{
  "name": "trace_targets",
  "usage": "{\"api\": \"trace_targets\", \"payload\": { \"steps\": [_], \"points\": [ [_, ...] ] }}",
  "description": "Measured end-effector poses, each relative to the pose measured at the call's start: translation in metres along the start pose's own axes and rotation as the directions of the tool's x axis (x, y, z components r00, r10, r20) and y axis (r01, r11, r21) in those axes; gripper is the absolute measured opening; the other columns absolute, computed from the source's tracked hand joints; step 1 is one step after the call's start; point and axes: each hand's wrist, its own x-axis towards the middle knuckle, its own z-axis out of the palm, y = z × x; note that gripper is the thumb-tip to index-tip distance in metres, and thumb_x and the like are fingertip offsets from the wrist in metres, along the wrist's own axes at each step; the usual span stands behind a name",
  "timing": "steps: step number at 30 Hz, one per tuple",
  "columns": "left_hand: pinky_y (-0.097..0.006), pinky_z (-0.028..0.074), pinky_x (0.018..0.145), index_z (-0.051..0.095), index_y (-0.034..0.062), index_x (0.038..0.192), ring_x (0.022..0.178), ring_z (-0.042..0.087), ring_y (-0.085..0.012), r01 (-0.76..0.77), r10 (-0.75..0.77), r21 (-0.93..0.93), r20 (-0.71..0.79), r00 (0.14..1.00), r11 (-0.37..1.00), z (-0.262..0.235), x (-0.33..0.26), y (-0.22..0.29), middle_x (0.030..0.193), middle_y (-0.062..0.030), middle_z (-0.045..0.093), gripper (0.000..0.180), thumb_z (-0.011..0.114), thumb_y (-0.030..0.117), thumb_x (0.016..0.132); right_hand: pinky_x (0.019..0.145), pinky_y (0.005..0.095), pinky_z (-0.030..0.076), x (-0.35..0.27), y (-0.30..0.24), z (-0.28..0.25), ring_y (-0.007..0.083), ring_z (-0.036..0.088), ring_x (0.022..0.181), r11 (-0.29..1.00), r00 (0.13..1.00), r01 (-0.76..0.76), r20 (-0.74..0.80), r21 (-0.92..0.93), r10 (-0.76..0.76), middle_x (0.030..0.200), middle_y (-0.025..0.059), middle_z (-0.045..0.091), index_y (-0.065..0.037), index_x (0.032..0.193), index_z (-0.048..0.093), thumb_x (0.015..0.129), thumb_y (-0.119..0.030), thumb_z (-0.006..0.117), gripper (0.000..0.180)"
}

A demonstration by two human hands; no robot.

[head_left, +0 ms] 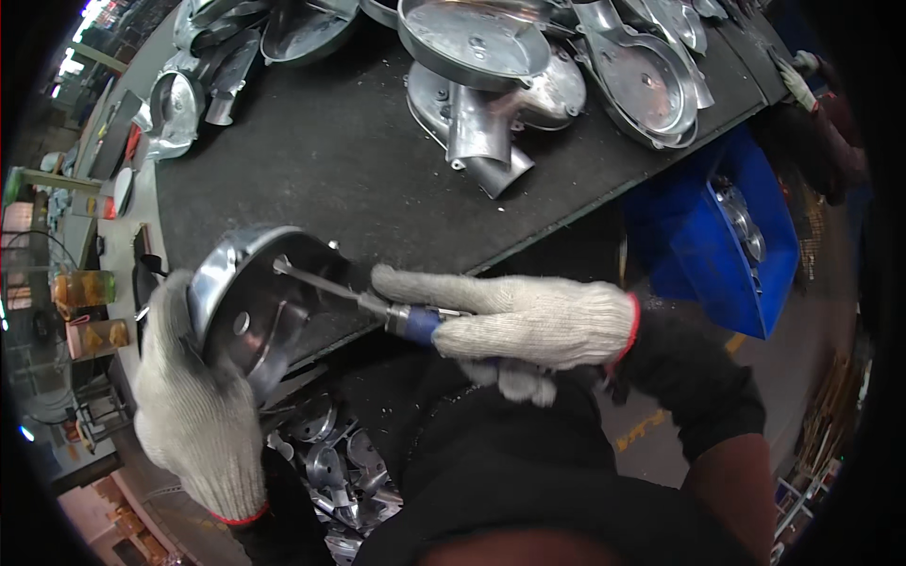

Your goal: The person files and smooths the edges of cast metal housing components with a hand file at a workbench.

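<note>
In a white knitted glove, my left hand (193, 406) grips the rim of a round, shiny metal housing (231, 269), tilted so that its hollow inside faces right. My right hand (543, 321), gloved the same way, is closed around a slim hand tool with a blue collar (415, 324). From the tool a thin metal shaft (326, 286) reaches into the housing, its tip close to the inner wall. Whether the tip touches the metal, I cannot tell. The housing is held at the near edge of a dark work table (330, 151).
Several similar metal housings (477, 42) lie piled along the table's far side. Past its right edge stands a blue bin (698, 236) with metal parts inside. More castings (344, 467) sit below, near my left forearm. Another person's gloved hand (797, 83) shows at the far right.
</note>
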Motion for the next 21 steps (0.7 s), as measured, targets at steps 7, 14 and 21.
{"api": "trace_targets", "payload": {
  "steps": [7,14,21],
  "points": [
    [-0.039,0.058,0.088,0.067,0.0139,0.131,0.106,0.075,-0.0298,0.114,-0.114,-0.002,-0.057,0.992,0.993,0.007,-0.007,-0.019,0.117,-0.0120,0.076,0.045,0.077,0.010,0.088,0.065,0.0479,0.059,0.012,0.009,0.037,0.0400,0.072,0.073,0.737,0.919,0.257,-0.077,-0.625,-0.386,0.087,0.0220,0.072,-0.024,0.168,0.017,0.106,-0.033,0.051,0.071],
    [-0.040,0.059,0.086,0.068,0.0151,0.130,0.105,0.075,-0.0301,-0.019,0.014,-0.059,-0.093,0.996,0.998,0.009,-0.008,-0.027,0.116,-0.0107,0.076,0.041,0.073,0.006,0.090,0.078,0.0497,0.059,0.010,0.014,0.035,0.0397,0.073,0.089,0.731,0.885,0.312,-0.094,-0.607,-0.456,0.099,0.0230,0.072,-0.023,0.167,0.023,0.106,-0.031,0.052,0.068],
    [-0.040,0.059,0.086,0.068,0.0146,0.128,0.104,0.076,-0.0309,0.026,-0.028,-0.019,-0.097,0.995,0.999,0.008,-0.009,-0.022,0.115,-0.0124,0.076,0.043,0.073,0.002,0.088,0.063,0.0484,0.061,-0.003,-0.016,0.061,0.0356,0.075,0.075,0.408,0.929,-0.101,-0.233,-0.908,-0.289,0.102,0.0177,0.071,-0.043,0.162,0.036,0.106,-0.033,0.054,0.059]
  ]
}}
